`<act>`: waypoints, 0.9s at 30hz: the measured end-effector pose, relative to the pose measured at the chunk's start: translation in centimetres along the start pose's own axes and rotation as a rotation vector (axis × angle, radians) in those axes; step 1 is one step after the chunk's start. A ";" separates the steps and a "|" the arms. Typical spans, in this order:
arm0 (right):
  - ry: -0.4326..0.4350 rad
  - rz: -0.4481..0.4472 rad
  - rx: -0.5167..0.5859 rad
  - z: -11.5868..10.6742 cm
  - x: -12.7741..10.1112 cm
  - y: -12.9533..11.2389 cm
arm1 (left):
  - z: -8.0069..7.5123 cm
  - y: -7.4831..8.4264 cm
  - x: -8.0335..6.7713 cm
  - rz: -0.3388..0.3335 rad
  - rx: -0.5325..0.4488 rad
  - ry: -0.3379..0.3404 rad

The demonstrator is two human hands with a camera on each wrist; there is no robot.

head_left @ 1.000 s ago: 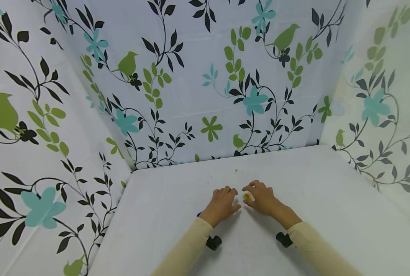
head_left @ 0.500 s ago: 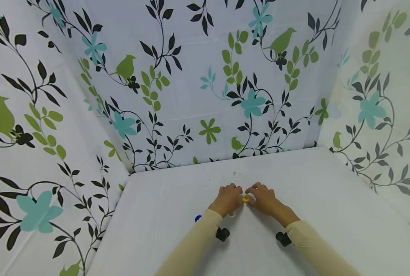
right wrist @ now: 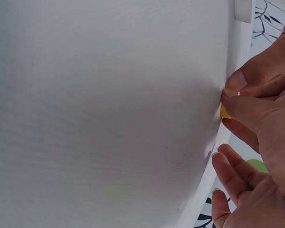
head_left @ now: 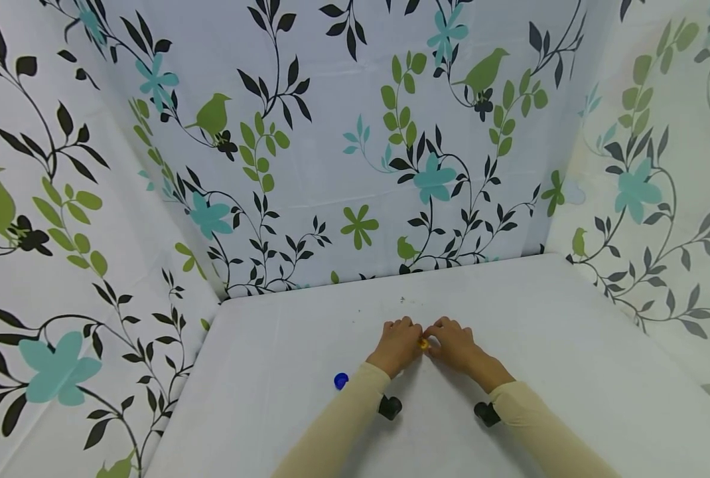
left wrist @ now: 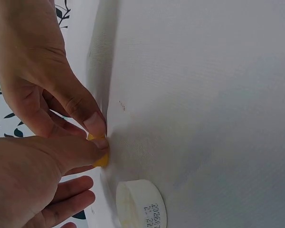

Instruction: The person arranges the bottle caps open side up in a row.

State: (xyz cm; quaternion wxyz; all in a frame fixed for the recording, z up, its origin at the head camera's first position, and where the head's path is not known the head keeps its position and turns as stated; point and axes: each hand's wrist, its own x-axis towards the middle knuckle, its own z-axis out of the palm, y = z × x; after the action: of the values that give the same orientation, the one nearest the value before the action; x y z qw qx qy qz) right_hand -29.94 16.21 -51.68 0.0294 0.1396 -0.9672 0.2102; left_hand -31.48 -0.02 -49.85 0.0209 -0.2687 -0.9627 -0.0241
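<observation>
A small yellow piece (left wrist: 102, 160), which looks like a bottle cap, is between the two hands just over the white table. From one side my left hand (head_left: 398, 346) pinches it with thumb and fingers. My right hand (head_left: 454, 346) pinches it from the other, with thumb and index finger close to the left thumb. In the right wrist view the yellow edge (right wrist: 225, 113) shows under the right thumb, and the remaining right fingers hang loosely curled. Most of the piece is hidden by the fingertips.
A white bottle cap (left wrist: 141, 204) with printed black code lies by the left hand. A blue cap (head_left: 341, 381) lies left of the left forearm. Patterned cloth walls (head_left: 307, 166) enclose the white table (head_left: 283, 345) at the back and sides.
The left hand has moved right and slightly forward to the yellow cap and now pinches it together with the right hand. The blue cap has come out from behind the left arm.
</observation>
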 end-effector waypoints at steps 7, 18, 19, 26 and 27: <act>0.033 -0.010 -0.016 0.7 0.2 0.3 | 0.2 0.0 0.0 -0.003 0.000 0.026; 0.043 -0.020 -0.032 0.4 0.2 0.0 | 0.2 -0.2 -0.3 0.002 -0.057 0.054; 0.046 -0.029 -0.036 0.4 0.2 0.1 | 0.2 -0.2 -0.3 0.002 -0.061 0.052; 0.081 -0.115 -0.103 0.7 0.3 0.4 | 0.1 -0.2 -0.6 -0.009 -0.072 0.030; 0.081 -0.121 -0.108 0.7 0.3 0.5 | 0.1 -0.3 -0.6 -0.012 -0.076 0.026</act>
State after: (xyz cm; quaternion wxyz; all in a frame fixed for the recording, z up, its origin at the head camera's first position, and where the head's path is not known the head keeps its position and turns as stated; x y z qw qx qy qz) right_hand -30.38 16.26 -52.47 0.0886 0.1872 -0.9649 0.1612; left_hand -31.10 -0.54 -50.01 0.0231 -0.2633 -0.9623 -0.0645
